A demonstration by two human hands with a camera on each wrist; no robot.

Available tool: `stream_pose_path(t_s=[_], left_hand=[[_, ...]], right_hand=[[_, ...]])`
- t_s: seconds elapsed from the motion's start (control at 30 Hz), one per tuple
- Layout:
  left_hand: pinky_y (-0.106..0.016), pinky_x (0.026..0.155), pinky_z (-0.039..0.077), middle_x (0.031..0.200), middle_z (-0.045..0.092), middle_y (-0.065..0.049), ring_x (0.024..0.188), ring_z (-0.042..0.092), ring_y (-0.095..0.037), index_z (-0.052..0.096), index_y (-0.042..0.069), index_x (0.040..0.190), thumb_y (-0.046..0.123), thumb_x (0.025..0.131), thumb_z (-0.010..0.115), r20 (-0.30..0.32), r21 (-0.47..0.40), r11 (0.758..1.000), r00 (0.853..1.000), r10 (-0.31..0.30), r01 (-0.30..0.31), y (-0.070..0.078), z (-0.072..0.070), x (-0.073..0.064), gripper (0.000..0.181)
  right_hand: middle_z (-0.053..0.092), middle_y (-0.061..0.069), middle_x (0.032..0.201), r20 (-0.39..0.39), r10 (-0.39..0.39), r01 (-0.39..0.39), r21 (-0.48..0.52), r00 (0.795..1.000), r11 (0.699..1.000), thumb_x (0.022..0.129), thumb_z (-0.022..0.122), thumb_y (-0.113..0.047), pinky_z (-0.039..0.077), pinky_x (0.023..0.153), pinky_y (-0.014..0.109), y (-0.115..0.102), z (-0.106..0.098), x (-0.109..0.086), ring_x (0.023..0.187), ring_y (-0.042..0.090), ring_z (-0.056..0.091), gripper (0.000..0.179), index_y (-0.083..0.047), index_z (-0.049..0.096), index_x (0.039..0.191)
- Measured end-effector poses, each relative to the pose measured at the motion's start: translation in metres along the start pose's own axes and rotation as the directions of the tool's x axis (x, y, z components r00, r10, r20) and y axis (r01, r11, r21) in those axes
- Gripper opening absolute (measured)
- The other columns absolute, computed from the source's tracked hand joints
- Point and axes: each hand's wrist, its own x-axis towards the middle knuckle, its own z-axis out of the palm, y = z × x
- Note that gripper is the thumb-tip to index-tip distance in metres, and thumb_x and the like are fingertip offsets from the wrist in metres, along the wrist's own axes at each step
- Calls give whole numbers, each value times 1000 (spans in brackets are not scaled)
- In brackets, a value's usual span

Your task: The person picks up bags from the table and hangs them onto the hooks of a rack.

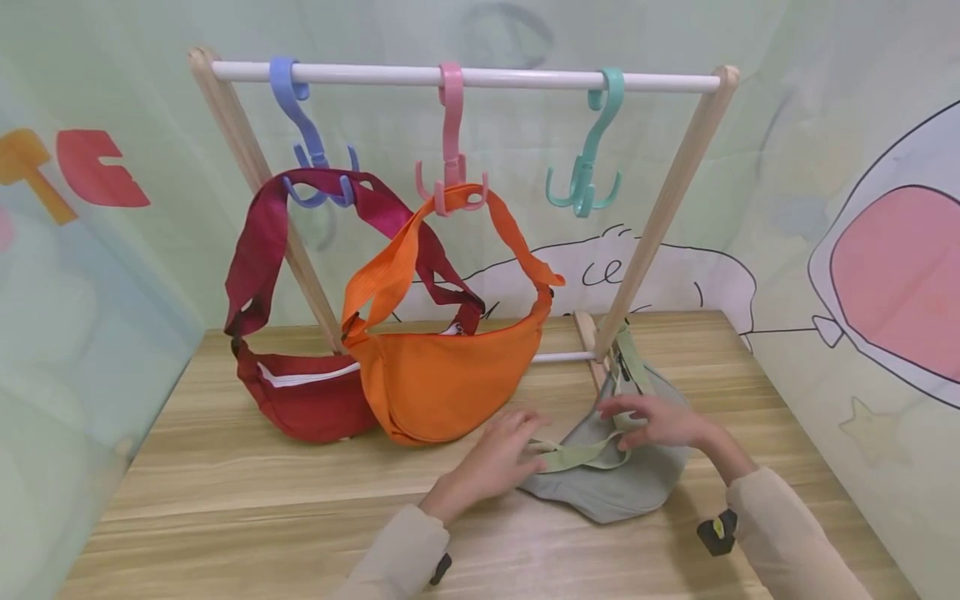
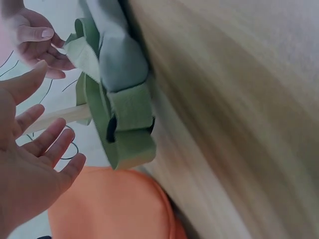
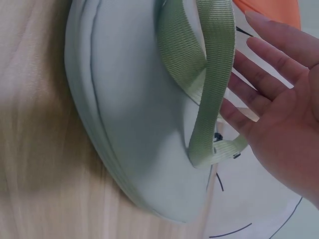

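A grey-green shoulder bag (image 1: pixel 637 487) lies on the table at the right, its light green strap (image 1: pixel 573 458) looped loosely over it. My left hand (image 1: pixel 498 458) is at the bag's left end, beside the strap; the left wrist view shows its fingers spread and relaxed, with nothing in them. Above the bag's middle hovers my right hand (image 1: pixel 656 421). In the right wrist view its fingers (image 3: pixel 259 77) are loosely extended, fingertips right at the webbing strap (image 3: pixel 217 64) without curling round it. A black buckle (image 2: pixel 112 129) shows on the strap in the left wrist view.
A wooden rack with a white top bar (image 1: pixel 525 78) stands behind. From its blue hook (image 1: pixel 307 133) hangs a dark red bag (image 1: pixel 300 404), and from its pink hook (image 1: pixel 452 125) an orange bag (image 1: pixel 450 383). The green hook (image 1: pixel 588 150) at the right bears nothing.
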Motion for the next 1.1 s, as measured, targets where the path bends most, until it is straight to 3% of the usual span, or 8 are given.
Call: stream_pose_path(t_s=[0.53, 0.77, 1.1], left_hand=[[-41, 97, 32, 124, 48, -4, 119, 42, -21, 49, 11, 130, 27, 82, 69, 53, 9, 999, 998, -36, 36, 1, 26, 5, 54], [-42, 100, 28, 124, 49, -3, 119, 41, -21, 50, 11, 128, 28, 82, 68, 35, 20, 999, 999, -39, 38, -2, 34, 5, 53], [-42, 101, 27, 120, 53, -3, 117, 43, -20, 52, 10, 125, 26, 81, 69, 4, 27, 999, 999, -34, 34, -7, 40, 4, 51]], right_hand=[[53, 18, 121, -1, -1, 1, -30, 1000, 1000, 78, 70, -13, 29, 93, 61, 10, 8, -2, 117, 41, 41, 55, 4, 48, 125], [55, 14, 120, -10, -10, 8, -102, 1000, 995, 77, 71, -16, 31, 94, 56, 13, 11, -2, 115, 37, 44, 53, 2, 51, 122], [54, 17, 122, -4, -15, 14, -109, 1000, 994, 76, 72, -17, 33, 95, 53, 15, 15, -5, 115, 37, 45, 54, 3, 52, 122]])
